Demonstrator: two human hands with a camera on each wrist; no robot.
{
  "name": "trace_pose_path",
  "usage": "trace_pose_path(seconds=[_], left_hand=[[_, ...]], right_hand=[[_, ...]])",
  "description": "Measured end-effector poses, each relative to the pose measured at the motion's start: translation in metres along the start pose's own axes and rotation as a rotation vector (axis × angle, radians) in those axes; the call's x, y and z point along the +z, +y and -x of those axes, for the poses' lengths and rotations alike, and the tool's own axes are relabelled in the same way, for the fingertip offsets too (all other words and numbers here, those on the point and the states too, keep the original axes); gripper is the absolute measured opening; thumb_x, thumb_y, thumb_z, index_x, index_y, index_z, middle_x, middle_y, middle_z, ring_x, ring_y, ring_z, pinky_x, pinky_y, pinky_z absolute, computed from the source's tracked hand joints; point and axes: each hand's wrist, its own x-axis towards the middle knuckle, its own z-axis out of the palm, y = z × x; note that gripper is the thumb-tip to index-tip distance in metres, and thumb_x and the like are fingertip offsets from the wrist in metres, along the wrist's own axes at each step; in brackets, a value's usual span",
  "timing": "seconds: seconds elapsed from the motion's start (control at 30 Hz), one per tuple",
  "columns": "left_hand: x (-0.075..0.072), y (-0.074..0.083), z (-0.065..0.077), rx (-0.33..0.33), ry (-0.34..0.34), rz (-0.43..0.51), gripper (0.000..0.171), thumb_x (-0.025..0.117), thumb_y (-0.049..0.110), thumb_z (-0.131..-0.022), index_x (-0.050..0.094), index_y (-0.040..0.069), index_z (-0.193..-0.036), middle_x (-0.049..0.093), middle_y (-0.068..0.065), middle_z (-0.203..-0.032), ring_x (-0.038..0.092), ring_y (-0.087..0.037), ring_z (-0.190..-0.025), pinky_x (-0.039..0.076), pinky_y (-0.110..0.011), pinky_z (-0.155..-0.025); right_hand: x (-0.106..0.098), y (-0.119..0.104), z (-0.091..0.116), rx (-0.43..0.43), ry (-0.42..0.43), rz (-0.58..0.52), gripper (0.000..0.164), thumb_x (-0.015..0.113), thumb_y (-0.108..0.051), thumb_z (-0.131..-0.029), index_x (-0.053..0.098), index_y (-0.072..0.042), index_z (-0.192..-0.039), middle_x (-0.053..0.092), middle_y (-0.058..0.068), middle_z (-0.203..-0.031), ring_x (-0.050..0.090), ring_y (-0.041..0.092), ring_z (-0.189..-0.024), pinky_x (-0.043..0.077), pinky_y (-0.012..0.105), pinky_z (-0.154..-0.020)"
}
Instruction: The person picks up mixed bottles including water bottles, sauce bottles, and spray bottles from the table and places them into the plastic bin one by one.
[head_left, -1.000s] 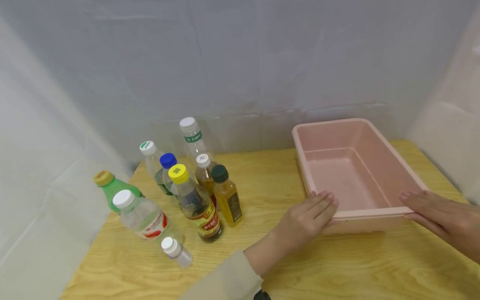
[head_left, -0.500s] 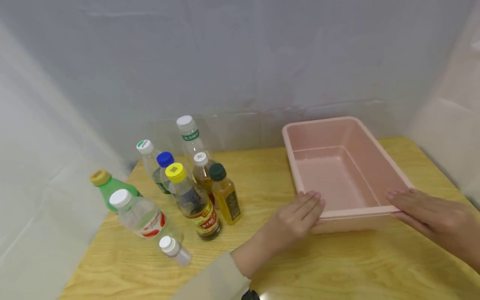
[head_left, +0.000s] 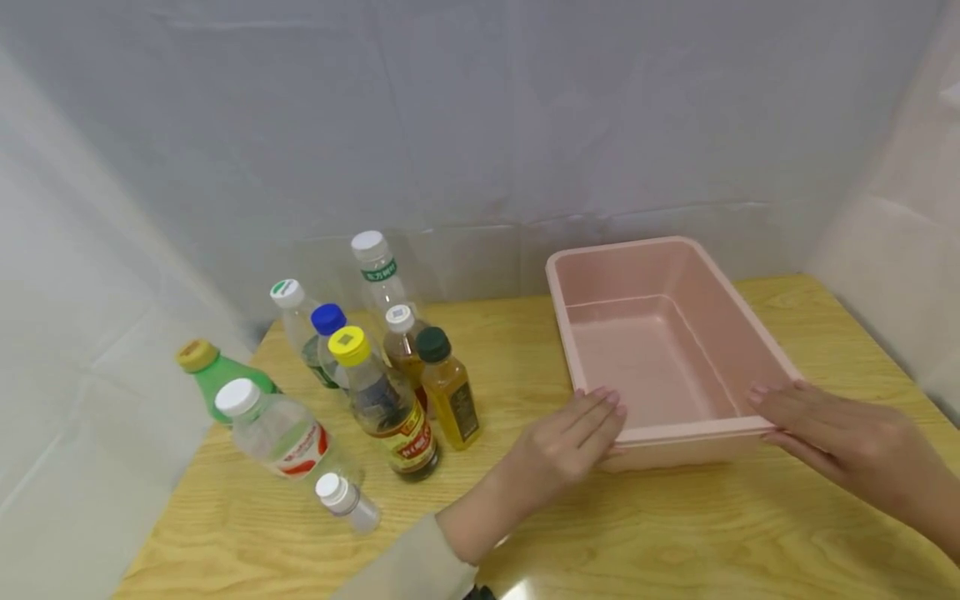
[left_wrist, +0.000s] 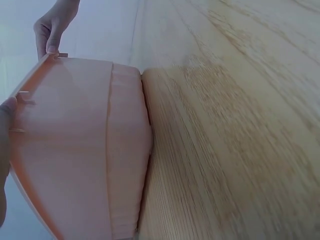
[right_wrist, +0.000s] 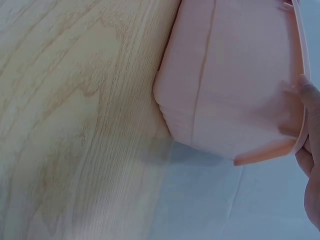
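A pink plastic basin (head_left: 686, 430) stands on the wooden table, its inside bare. My left hand (head_left: 564, 443) grips its near left corner, fingers laid over the rim. At the near right corner, my right hand (head_left: 847, 442) holds the rim the same way. Seen from the left wrist, the left thumb (left_wrist: 10, 106) presses under the lip against the outer wall. The right wrist view has the right thumb (right_wrist: 306, 90) likewise under the lip. The basin's base sits on or very close to the tabletop.
Left of the basin stand several bottles, among them a yellow-capped sauce bottle (head_left: 397, 417), a green-capped oil bottle (head_left: 452, 396), a red-labelled clear bottle (head_left: 288, 442) and a green bottle (head_left: 228, 379). A small white-capped bottle (head_left: 348, 502) is nearest. A pale sheet (head_left: 465, 125) hangs behind.
The basin has moved left across the table toward the bottles, with both hands moving along on its rim. The bottles keep their arrangement; the view has shifted slightly.
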Motion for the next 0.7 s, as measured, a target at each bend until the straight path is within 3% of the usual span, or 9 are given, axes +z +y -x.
trace_pose_path(seconds=[0.2, 0.7], left_hand=[[-0.005, -0.003, 0.006, 0.006, -0.004, 0.021, 0.033, 0.049, 0.027, -0.098, 0.068, 0.002, -0.11, 0.069, -0.012, -0.11, 0.065, -0.022, -0.106, 0.05, -0.03, -0.095], [-0.02, -0.013, 0.024, 0.013, 0.066, 0.031, 0.034, 0.045, 0.025, -0.1, 0.069, 0.001, -0.103, 0.07, -0.013, -0.104, 0.068, -0.022, -0.1, 0.052, -0.029, -0.092]], right_hand=[[0.003, -0.006, -0.004, -0.012, 0.011, -0.008, 0.038, 0.05, -0.037, -0.098, 0.073, -0.008, -0.107, 0.072, 0.005, -0.102, 0.048, 0.0, -0.122, 0.035, 0.013, -0.106], [0.014, -0.021, -0.022, -0.079, 0.076, -0.087, 0.03, 0.053, -0.029, -0.097, 0.072, -0.01, -0.109, 0.072, 0.003, -0.104, 0.053, 0.003, -0.118, 0.039, 0.015, -0.103]])
